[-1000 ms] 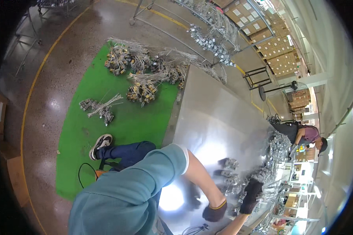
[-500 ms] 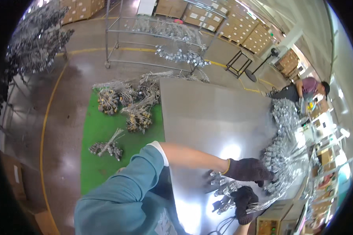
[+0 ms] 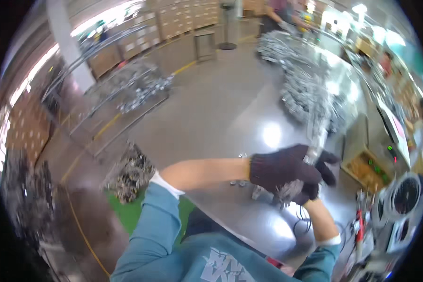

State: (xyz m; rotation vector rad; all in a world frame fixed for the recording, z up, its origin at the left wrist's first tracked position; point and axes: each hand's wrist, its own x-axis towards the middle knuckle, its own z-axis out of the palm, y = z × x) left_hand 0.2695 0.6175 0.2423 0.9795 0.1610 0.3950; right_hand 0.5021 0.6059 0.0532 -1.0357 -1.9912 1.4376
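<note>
Both my hands wear dark gloves and meet over the grey metal table (image 3: 230, 136). My left hand (image 3: 284, 170) is closed around a bundle of thin silvery cables (image 3: 318, 134). Metallic ends (image 3: 290, 190) of the bundle show below its fingers. My right hand (image 3: 325, 170) is partly hidden behind the left one, its fingers bent about the same bundle. From my hands the cables run away toward a large heap of silvery cables (image 3: 305, 94). Small metal connectors (image 3: 257, 190) lie on the table beside my left hand.
Wire bundles (image 3: 129, 176) lie on a green mat (image 3: 120, 214) at left. A wheeled rack (image 3: 117, 101) stands beyond. At right are a box with lit displays (image 3: 371, 162), a round dial device (image 3: 405, 196) and a red-handled tool (image 3: 359, 230). A person (image 3: 279, 16) works at the far end.
My view has swung to the right. My hands have come together on the cable bundle, and its near part is now lifted off the table. The left hand has moved onto it.
</note>
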